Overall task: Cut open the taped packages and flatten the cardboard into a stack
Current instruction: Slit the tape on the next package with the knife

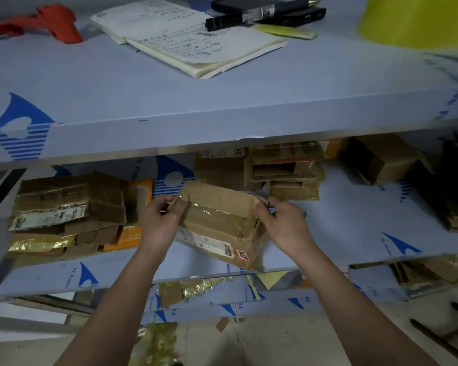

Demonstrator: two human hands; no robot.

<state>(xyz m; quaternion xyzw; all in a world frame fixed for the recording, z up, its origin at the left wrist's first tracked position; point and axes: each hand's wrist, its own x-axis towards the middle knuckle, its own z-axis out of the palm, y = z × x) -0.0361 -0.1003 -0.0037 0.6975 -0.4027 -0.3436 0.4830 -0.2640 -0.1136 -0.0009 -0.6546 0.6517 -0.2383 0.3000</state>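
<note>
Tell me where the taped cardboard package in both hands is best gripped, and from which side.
Probably at its two short ends, one from each side. The taped cardboard package lies crosswise over the middle shelf, and its flat, wide faces offer little to pinch. The left hand and right hand already hold those ends, thumbs on top.

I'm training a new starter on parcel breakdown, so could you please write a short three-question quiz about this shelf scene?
1. True or false: only one hand grips the cardboard package.
2. Where do the flattened cardboard stacks lie? A) top shelf B) middle shelf C) floor only
3. Fill in: the open notebook lies on the ___ shelf.

Key
1. False: the left hand and the right hand both grip it, one at each end.
2. B: one stack lies left of the hands, another behind them, on the middle shelf.
3. top
</note>
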